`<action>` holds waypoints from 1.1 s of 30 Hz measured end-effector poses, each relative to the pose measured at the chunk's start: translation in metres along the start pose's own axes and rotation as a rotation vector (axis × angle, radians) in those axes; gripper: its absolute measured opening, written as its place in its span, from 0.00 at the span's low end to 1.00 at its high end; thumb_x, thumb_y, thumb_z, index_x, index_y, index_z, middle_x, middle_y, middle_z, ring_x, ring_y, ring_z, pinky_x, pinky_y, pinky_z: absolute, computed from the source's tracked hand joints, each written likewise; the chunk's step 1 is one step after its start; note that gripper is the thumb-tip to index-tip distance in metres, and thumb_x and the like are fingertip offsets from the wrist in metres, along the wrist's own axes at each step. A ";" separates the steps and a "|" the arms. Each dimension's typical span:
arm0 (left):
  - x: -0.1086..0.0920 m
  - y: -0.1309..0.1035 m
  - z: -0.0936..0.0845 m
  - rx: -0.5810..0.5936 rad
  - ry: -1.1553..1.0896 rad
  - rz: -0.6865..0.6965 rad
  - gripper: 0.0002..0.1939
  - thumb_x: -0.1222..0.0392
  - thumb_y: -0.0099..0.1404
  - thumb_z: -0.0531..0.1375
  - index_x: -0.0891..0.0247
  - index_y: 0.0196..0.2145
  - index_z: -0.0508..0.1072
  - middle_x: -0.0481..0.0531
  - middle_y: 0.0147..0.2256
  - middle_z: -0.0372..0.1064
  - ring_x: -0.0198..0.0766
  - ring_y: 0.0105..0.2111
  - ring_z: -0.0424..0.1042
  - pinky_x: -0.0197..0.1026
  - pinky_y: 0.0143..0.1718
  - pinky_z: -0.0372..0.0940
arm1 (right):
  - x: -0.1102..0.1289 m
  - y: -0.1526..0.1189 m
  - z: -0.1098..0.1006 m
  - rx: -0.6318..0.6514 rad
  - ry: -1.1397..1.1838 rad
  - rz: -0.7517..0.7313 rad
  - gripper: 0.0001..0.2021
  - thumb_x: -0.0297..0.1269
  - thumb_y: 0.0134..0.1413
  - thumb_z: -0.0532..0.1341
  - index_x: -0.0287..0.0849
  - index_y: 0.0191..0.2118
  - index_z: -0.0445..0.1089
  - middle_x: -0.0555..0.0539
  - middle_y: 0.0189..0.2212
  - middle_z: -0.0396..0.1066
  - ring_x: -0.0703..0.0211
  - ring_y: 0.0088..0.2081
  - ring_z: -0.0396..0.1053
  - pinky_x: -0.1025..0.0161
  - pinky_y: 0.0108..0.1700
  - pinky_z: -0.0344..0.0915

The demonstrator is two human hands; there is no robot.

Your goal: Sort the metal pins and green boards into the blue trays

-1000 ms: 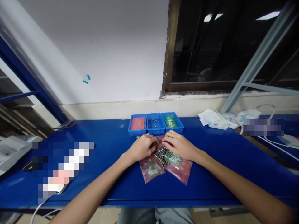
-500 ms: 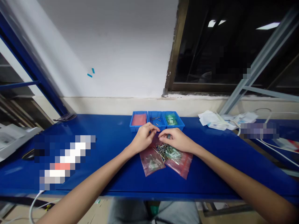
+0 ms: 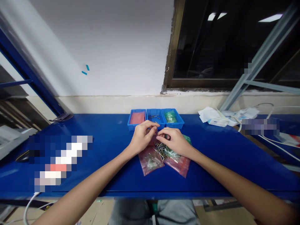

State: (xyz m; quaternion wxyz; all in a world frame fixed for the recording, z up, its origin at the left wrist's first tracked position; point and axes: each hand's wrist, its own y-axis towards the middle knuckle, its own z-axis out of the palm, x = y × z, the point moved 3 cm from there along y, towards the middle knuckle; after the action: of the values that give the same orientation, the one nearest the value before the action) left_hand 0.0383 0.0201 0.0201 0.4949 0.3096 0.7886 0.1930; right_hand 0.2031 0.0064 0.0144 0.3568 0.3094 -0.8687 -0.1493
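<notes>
My left hand (image 3: 143, 135) is closed in a pinch just in front of the blue bins, above a pile of metal pins (image 3: 160, 150). Beside it, fingertips almost meeting, my right hand (image 3: 172, 139) is also pinched. Whatever lies between the fingertips is too small to name. Under and in front of the hands are a pink bag with small clear parts (image 3: 151, 162), another pink bag (image 3: 183, 165) and green bagged parts (image 3: 172, 153). Behind stand blue bins with pink bags (image 3: 137, 118), a few metal pins (image 3: 154, 117) and green bags (image 3: 170, 116).
On the blue table (image 3: 112, 125), a blurred-out white object (image 3: 72, 153) with a cable lies left, near a dark object (image 3: 22, 156). White packets (image 3: 214, 118) and cables are at the right back. A wall and a window stand behind.
My fingertips have shifted a little, the left thumb and fingers now nearer the right hand's. The whole view has moved slightly; the bags and bins look the same.
</notes>
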 end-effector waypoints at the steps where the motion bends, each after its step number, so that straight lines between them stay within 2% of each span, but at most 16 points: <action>1: 0.001 0.000 0.001 0.004 -0.012 -0.001 0.09 0.66 0.69 0.56 0.63 0.42 0.77 0.53 0.38 0.75 0.37 0.38 0.74 0.40 0.38 0.70 | 0.000 0.000 0.001 0.000 -0.005 -0.004 0.04 0.31 0.59 0.63 0.42 0.34 0.75 0.51 0.27 0.72 0.62 0.29 0.66 0.64 0.34 0.59; 6: 0.001 -0.002 0.004 0.009 -0.034 0.020 0.09 0.63 0.71 0.56 0.63 0.42 0.76 0.54 0.40 0.75 0.38 0.40 0.74 0.43 0.42 0.70 | 0.000 -0.001 0.000 -0.025 0.016 0.020 0.06 0.29 0.59 0.60 0.42 0.31 0.73 0.51 0.26 0.71 0.63 0.27 0.64 0.65 0.32 0.58; 12: 0.002 -0.001 0.001 0.012 0.054 0.073 0.08 0.64 0.70 0.57 0.63 0.42 0.75 0.53 0.39 0.74 0.36 0.38 0.73 0.39 0.38 0.69 | -0.005 -0.001 -0.005 -0.099 0.008 0.036 0.07 0.26 0.57 0.59 0.42 0.31 0.72 0.52 0.26 0.70 0.62 0.28 0.65 0.65 0.34 0.59; 17: 0.005 -0.001 0.000 0.087 0.160 0.133 0.05 0.64 0.68 0.59 0.63 0.41 0.74 0.50 0.34 0.72 0.34 0.33 0.71 0.37 0.34 0.66 | -0.008 -0.002 -0.011 -0.173 -0.034 0.002 0.07 0.27 0.59 0.58 0.42 0.32 0.70 0.51 0.28 0.70 0.60 0.32 0.67 0.63 0.39 0.60; 22: 0.005 -0.001 0.000 0.176 0.203 0.194 0.05 0.63 0.70 0.59 0.64 0.41 0.73 0.50 0.33 0.71 0.34 0.32 0.69 0.38 0.35 0.66 | -0.005 -0.003 -0.010 -0.135 -0.103 -0.077 0.07 0.29 0.64 0.55 0.42 0.36 0.70 0.48 0.33 0.72 0.56 0.38 0.67 0.60 0.43 0.61; 24: 0.004 -0.001 -0.002 0.169 0.229 0.237 0.06 0.62 0.71 0.57 0.64 0.43 0.73 0.51 0.35 0.72 0.35 0.33 0.70 0.39 0.37 0.67 | -0.003 -0.003 -0.008 -0.096 -0.099 -0.094 0.08 0.30 0.65 0.55 0.43 0.36 0.70 0.47 0.34 0.72 0.56 0.39 0.67 0.59 0.43 0.61; 27: 0.002 -0.003 -0.002 0.147 0.251 0.270 0.09 0.63 0.73 0.54 0.63 0.47 0.72 0.53 0.38 0.71 0.36 0.37 0.71 0.40 0.41 0.68 | -0.001 -0.003 -0.005 -0.067 -0.070 -0.072 0.07 0.30 0.64 0.57 0.42 0.34 0.71 0.48 0.32 0.72 0.57 0.37 0.67 0.60 0.41 0.61; 30: 0.001 -0.007 0.002 0.184 0.287 0.294 0.13 0.65 0.75 0.50 0.62 0.51 0.71 0.55 0.42 0.69 0.36 0.41 0.71 0.41 0.44 0.69 | 0.000 -0.003 -0.003 -0.079 -0.037 -0.032 0.08 0.28 0.61 0.59 0.42 0.29 0.70 0.51 0.27 0.69 0.60 0.31 0.65 0.62 0.37 0.60; 33: 0.002 -0.009 0.004 0.180 0.330 0.305 0.14 0.65 0.75 0.49 0.61 0.51 0.71 0.55 0.43 0.68 0.36 0.41 0.71 0.41 0.44 0.70 | 0.000 -0.004 -0.003 -0.091 0.027 0.015 0.09 0.28 0.59 0.59 0.42 0.28 0.69 0.52 0.25 0.68 0.62 0.28 0.64 0.64 0.33 0.59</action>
State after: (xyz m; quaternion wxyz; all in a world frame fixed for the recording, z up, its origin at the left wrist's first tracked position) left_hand 0.0385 0.0149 0.0110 0.2951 0.4324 0.8169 0.2422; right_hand 0.2070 0.0034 0.0144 0.3832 0.2886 -0.8584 -0.1817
